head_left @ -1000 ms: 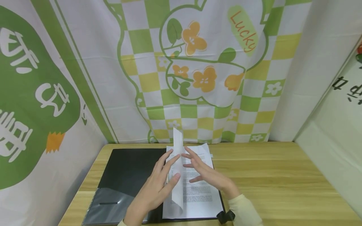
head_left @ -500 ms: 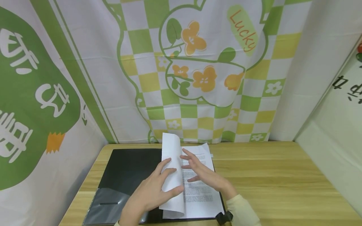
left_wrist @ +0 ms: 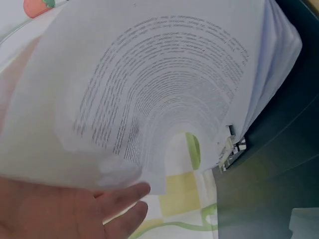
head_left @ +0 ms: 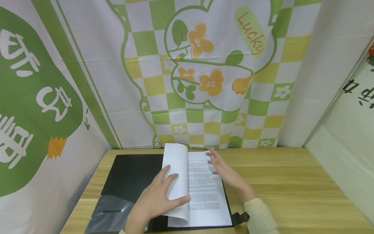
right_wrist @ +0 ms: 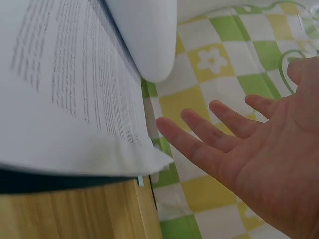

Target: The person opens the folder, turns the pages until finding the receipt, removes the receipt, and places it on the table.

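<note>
A black folder [head_left: 134, 172] lies spread on the table, with a stack of printed sheets [head_left: 203, 195] on its right side. One sheet [head_left: 176, 156] curves up and over to the left, its blank back showing. My left hand [head_left: 156, 200] rests on this curled sheet, fingers spread and thumb near the fold. In the left wrist view, print shows on the curl's inner side, and a metal clip [left_wrist: 232, 152] sits at the folder's spine. My right hand [head_left: 228, 174] hovers by the stack's upper right edge, fingers apart and holding nothing.
A clear pocket [head_left: 114, 208] covers the lower part of the folder's left cover. The wooden table [head_left: 286, 185] extends to the right. A patterned curtain [head_left: 198, 123] hangs along the back edge, with printed cloths at both sides.
The sheet has swung from upright over to the left, my left hand moving slightly left and down with it. My right hand has moved away right, toward the stack's upper right edge.
</note>
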Available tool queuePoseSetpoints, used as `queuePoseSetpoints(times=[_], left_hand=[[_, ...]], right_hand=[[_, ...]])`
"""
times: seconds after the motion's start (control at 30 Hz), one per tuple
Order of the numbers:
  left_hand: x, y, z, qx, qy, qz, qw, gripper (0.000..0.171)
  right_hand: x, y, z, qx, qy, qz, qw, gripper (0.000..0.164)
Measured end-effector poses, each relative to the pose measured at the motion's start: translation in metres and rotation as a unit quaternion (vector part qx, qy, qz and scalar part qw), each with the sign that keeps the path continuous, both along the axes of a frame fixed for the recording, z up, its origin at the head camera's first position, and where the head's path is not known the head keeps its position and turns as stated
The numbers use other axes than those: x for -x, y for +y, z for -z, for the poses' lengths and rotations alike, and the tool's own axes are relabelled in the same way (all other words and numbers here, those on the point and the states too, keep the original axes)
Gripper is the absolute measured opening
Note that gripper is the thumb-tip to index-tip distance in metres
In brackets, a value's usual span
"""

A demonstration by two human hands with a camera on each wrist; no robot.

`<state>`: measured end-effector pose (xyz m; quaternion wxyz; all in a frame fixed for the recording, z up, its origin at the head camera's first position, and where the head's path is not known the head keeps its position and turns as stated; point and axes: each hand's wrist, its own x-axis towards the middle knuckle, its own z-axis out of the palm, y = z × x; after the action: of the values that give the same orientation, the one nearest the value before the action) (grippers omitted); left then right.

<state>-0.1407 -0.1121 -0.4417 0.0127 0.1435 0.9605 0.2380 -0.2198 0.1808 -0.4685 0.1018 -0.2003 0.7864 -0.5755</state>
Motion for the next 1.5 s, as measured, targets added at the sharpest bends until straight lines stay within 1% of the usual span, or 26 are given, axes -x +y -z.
queuePoseSetpoints(times=[0.1, 0.2, 0.27, 0.37, 0.5, 0.63, 0.77, 0.9, 0.97, 1.03, 1.2, 1.27, 1.37, 1.5], left_hand=[[0.001, 0.0, 0.005, 0.008, 0.004, -0.011, 0.9999, 0.097], [0.001, 0.001, 0.011, 0.03, 0.017, -0.021, 0.9992, 0.097], [0.0, 0.004, 0.016, 0.045, 0.027, -0.019, 0.9984, 0.096], [-0.001, 0.009, 0.023, 0.063, 0.034, -0.002, 0.9974, 0.098], [-0.002, 0.013, 0.03, 0.063, 0.015, 0.02, 0.9977, 0.102], [0.0, 0.011, 0.035, 0.052, -0.009, 0.025, 0.9983, 0.102], [0.003, 0.008, 0.038, 0.053, -0.021, 0.022, 0.9981, 0.099], [0.006, 0.003, 0.04, 0.044, -0.035, 0.005, 0.9984, 0.097], [0.006, 0.0, 0.043, 0.039, -0.043, -0.004, 0.9983, 0.096], [0.008, -0.003, 0.043, 0.033, -0.055, -0.012, 0.9979, 0.097], [0.011, -0.007, 0.041, 0.033, -0.084, -0.021, 0.9957, 0.1], [0.013, -0.008, 0.043, 0.029, -0.095, -0.026, 0.9947, 0.102], [0.016, -0.01, 0.051, 0.028, -0.11, -0.035, 0.9929, 0.106], [0.019, -0.014, 0.069, 0.027, -0.118, -0.046, 0.9916, 0.109]], right_hand=[[0.003, 0.01, 0.0, 0.005, 0.0, 0.014, 1.0, 0.062], [0.005, 0.016, -0.002, 0.01, 0.001, 0.023, 1.0, 0.061], [0.005, 0.02, -0.002, 0.01, 0.007, 0.026, 1.0, 0.061], [0.005, 0.023, -0.001, 0.008, 0.011, 0.027, 1.0, 0.06], [0.005, 0.025, 0.001, 0.016, 0.012, 0.02, 1.0, 0.06], [0.007, 0.027, 0.004, 0.033, 0.006, 0.015, 0.999, 0.06], [0.009, 0.028, 0.006, 0.044, -0.001, 0.011, 0.999, 0.061], [0.009, 0.031, 0.007, 0.037, 0.0, 0.012, 0.999, 0.061], [0.009, 0.032, 0.007, 0.032, 0.001, 0.018, 0.999, 0.061], [0.009, 0.033, 0.007, 0.016, 0.005, 0.028, 0.999, 0.061], [0.01, 0.035, 0.01, -0.031, 0.02, 0.069, 0.997, 0.061], [0.01, 0.037, 0.012, -0.041, 0.023, 0.084, 0.995, 0.061], [0.012, 0.04, 0.017, -0.048, 0.026, 0.099, 0.994, 0.061], [0.015, 0.042, 0.022, -0.046, 0.017, 0.11, 0.993, 0.062]])
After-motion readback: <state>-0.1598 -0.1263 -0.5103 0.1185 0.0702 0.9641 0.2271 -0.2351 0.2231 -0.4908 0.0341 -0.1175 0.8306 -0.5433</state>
